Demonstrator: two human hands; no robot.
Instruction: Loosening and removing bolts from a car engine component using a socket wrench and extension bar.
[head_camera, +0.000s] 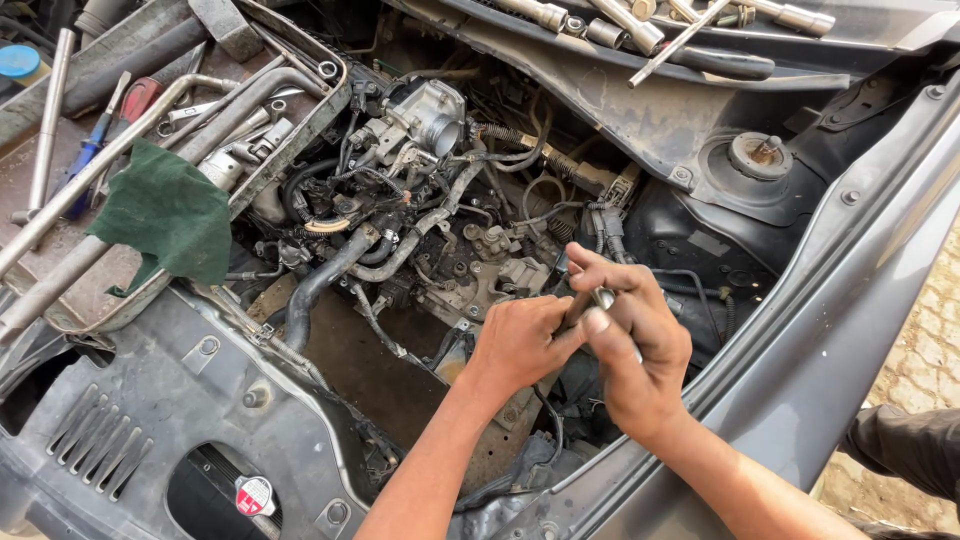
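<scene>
- Looking down from the head view into an open engine bay (420, 230), with hoses, wiring and a round metal throttle body (432, 112) at about 12 o'clock from the hands.
- Resting at 10 o'clock is a shallow metal tray (300, 140); in it lie long steel bars (120, 140), a blue-handled screwdriver (85, 160), a red-handled tool (138, 98) and small metal fittings, with a green cloth (165, 215) draped over its near edge.
- Along the cowl ledge (620, 60) at 1 o'clock lie more sockets and extension bars (640, 30).
- At 7 o'clock sits a grey plastic cover (150, 400) with slotted vents and a round cap (255, 495) bearing a red label.
- The left hand (520, 345) comes in from 6 o'clock, forearm angled upward, fingers curled down into the bay and thumb stretched toward 3 o'clock, touching the other hand; what it grips below is hidden, so whether it is clenched on anything I cannot tell.
- The right hand (635, 345) comes from 5 o'clock along the grey fender (830, 330), knuckles up, fingers wrapped and clenched around a slim metal tool (604, 298), whose shiny end shows between thumb and forefinger.
- That tool sits between both hands, just beside the left thumb, above the gearbox area at the bay's lower centre.
</scene>
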